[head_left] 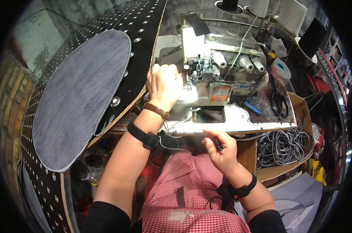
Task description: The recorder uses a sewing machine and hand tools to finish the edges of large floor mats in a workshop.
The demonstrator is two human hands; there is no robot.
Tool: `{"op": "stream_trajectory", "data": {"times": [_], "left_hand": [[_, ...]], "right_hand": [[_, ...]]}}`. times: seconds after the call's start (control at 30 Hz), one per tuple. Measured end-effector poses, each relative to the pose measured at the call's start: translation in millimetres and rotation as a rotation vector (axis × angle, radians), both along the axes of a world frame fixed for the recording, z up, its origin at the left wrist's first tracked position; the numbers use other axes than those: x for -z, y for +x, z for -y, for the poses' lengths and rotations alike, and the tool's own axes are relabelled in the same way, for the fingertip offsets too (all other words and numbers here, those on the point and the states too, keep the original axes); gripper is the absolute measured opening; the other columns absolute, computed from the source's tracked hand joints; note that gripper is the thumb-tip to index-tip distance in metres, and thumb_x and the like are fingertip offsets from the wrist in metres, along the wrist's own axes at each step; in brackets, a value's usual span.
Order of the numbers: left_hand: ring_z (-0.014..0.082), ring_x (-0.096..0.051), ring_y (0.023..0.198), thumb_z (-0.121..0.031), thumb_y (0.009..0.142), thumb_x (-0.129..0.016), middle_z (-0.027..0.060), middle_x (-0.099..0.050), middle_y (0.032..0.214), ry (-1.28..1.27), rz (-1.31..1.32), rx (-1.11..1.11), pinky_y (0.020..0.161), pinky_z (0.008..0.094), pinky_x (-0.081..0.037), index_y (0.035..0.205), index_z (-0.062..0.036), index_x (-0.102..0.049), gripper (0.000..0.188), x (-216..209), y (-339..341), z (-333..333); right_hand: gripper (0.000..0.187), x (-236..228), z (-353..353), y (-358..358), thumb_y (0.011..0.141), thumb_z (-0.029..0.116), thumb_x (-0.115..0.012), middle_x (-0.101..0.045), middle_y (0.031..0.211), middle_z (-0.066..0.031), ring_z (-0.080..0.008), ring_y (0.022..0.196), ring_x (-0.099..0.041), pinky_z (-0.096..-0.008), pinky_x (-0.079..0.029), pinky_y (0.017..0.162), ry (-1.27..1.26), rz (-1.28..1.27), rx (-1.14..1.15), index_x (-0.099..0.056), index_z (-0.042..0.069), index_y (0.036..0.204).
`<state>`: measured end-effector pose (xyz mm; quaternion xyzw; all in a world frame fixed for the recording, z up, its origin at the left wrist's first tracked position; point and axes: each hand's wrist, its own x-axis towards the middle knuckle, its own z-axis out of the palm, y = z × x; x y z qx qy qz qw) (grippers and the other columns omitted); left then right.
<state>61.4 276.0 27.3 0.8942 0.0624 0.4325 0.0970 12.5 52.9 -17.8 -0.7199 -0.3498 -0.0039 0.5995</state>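
An overlock sewing machine (226, 58), lint-covered and brightly lit at its needle area, stands on the worktable ahead of me. My left hand (164, 83) is closed just left of the needle and presser foot, back of the hand up. Whatever its fingers grip is hidden; a dark knob shows just beyond the knuckles. My right hand (223, 151) is by the table's front edge, index finger and thumb apart, other fingers curled around a small dark thing I cannot make out. To the left, a grey oval mat (83, 97) with an edged border lies on a black studded board.
The black board (143, 37) carries metal studs. Scissors (279, 105) and a blue marker (252, 108) lie right of the machine. Thread cones (292, 15) stand at the back right. A cardboard box (300, 101) below holds tangled grey cord (282, 147).
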Motion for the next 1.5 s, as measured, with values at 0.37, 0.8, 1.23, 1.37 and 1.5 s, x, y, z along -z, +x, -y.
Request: {"op": "stream_trajectory", "data": {"times": [0.37, 0.8, 1.23, 1.37, 1.5], "left_hand": [[0.0301, -0.050, 0.065, -0.013, 0.069, -0.066, 0.0090, -0.053, 0.059, -0.031, -0.056, -0.094, 0.064, 0.0383, -0.041, 0.056, -0.0058, -0.048, 0.023, 1, 6, 1], [0.0207, -0.032, 0.055, -0.007, 0.075, -0.065, 0.0061, -0.031, 0.055, -0.513, 0.298, -0.176, 0.052, 0.0334, -0.028, 0.057, -0.0048, -0.030, 0.040, 9, -136, -2], [0.0166, -0.035, 0.060, 0.001, 0.076, -0.055, 0.0030, -0.037, 0.058, -0.662, 0.107, 0.003, 0.056, 0.0287, -0.029, 0.060, -0.0041, -0.038, 0.024, 19, -212, 32], [0.0165, -0.041, 0.071, -0.005, 0.074, -0.060, 0.0029, -0.045, 0.072, -0.928, 0.278, 0.100, 0.068, 0.0269, -0.036, 0.079, -0.0047, -0.055, 0.008, 4, -165, 41], [0.0221, -0.046, 0.075, -0.009, 0.067, -0.068, 0.0055, -0.048, 0.077, -0.343, -0.024, 0.062, 0.072, 0.0312, -0.039, 0.082, -0.0082, -0.066, 0.016, -2, -127, 38]], "right_hand": [[0.021, 5, -10, -2, 0.077, 0.000, -0.059, -0.062, 0.083, -0.0126, -0.0178, 0.067, -0.060, -0.0249, -0.047, 0.061, -0.010, -0.023, -0.015, -0.060, 0.000, 0.098], [0.028, -22, -28, 1, 0.093, 0.023, -0.043, -0.044, 0.070, 0.0052, -0.0021, 0.058, -0.034, -0.0162, -0.029, 0.053, 0.108, -0.877, -0.324, -0.054, 0.005, 0.111], [0.035, -29, -113, -44, 0.089, 0.021, -0.051, -0.047, 0.061, 0.0033, -0.0028, 0.049, -0.037, -0.0164, -0.030, 0.046, 0.129, -1.221, -0.831, -0.052, 0.001, 0.117], [0.031, -14, -94, -33, 0.090, 0.025, -0.049, -0.050, 0.061, 0.0017, -0.0047, 0.046, -0.040, -0.0176, -0.028, 0.040, 0.080, -1.239, -0.596, -0.055, 0.008, 0.115], [0.036, -9, -43, -26, 0.084, 0.036, -0.058, -0.052, 0.062, 0.0012, -0.0053, 0.053, -0.044, -0.0185, -0.032, 0.044, -0.449, -1.116, -0.499, -0.060, 0.004, 0.100]]}}
